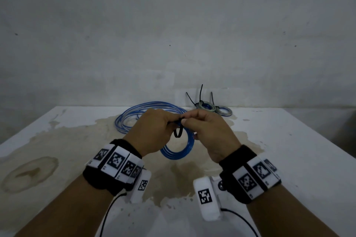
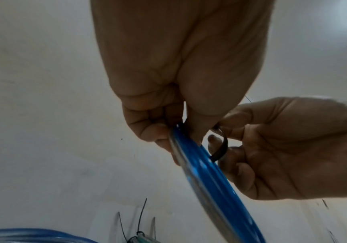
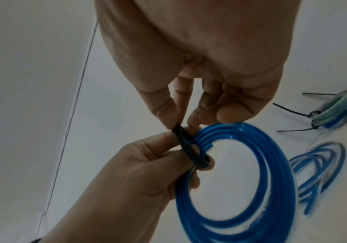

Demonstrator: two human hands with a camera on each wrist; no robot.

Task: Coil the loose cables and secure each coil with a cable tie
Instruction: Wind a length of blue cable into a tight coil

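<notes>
Tie step: blue coil (image 1: 176, 149) is held by left hand (image 1: 152, 131); cable tie (image 3: 191, 150) around it is pinched by right hand (image 1: 210, 132). Next, tail threaded and cinched.

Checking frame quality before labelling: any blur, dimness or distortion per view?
Head: dim, flat light, corners darkened, table edge bowed by the wide lens, hands sharp. Left wrist: blue coil smeared, left hand looms large. Right wrist: coil soft-edged, black cable tie readable, tied coils blurry at the edge.
</notes>
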